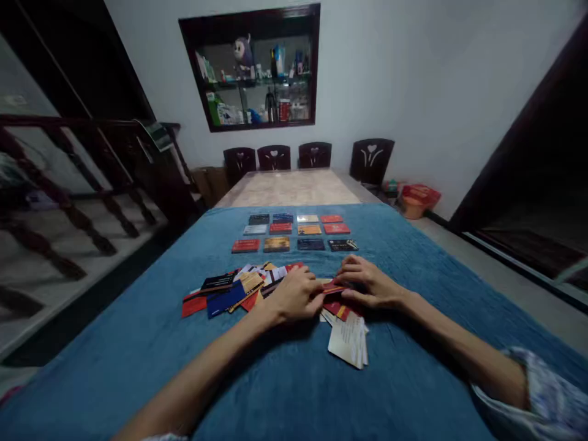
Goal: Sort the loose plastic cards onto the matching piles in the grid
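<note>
Handling the flat red rectangular card point(334, 288) well likely calls for a light pinch at its edges, so the fanned cream rectangular cards point(346, 343) nearby do not slide over the blue cloth-covered surface point(138, 355). The red card sits near the middle, where the right hand point(368, 283) arches palm-down, thumb and fingers closed about one end; the left hand point(296, 294), also palm-down, rests partly curled at the other, though whether it grips, I cannot tell
</note>
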`<control>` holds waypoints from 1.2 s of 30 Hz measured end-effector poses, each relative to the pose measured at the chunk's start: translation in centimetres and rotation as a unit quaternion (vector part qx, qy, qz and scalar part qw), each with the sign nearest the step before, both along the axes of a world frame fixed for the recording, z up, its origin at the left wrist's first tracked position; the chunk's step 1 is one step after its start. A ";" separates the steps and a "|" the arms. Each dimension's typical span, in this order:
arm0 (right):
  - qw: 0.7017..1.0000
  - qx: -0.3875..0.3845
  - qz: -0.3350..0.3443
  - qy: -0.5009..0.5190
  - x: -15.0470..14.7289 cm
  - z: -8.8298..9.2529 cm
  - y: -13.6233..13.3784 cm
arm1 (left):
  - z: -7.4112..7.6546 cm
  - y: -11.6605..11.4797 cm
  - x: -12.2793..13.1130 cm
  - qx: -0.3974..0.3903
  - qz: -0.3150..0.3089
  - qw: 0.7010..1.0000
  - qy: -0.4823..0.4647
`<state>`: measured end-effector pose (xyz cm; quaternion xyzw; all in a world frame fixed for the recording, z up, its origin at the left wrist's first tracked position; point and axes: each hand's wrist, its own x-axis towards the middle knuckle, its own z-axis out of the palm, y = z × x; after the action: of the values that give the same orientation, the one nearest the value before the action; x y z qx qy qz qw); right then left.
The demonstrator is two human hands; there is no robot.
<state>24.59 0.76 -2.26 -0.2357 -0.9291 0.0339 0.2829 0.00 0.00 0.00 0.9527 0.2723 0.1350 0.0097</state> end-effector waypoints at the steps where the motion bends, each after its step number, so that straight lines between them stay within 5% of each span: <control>1: 1.000 0.000 -0.003 0.005 0.0 -0.2 0.1 | -0.1 0.1 -0.1 -0.002 0.002 1.000 -0.010; 14: 0.984 0.001 -0.150 0.095 0.1 -2.4 1.6 | 0.3 2.5 0.8 -0.004 0.081 0.996 -0.049; 28: 0.977 0.045 -0.208 -0.013 0.3 -3.1 1.8 | -0.6 2.3 1.6 0.015 0.161 0.987 -0.002; 36: 0.972 0.054 -0.226 -0.028 0.1 -3.3 2.0 | -0.9 2.7 1.6 0.005 0.155 0.988 -0.013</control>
<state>24.72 2.76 -5.51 -0.4248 -0.8598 -0.0874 0.2695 1.63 2.71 -0.90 0.8974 0.4154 0.1484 -0.0125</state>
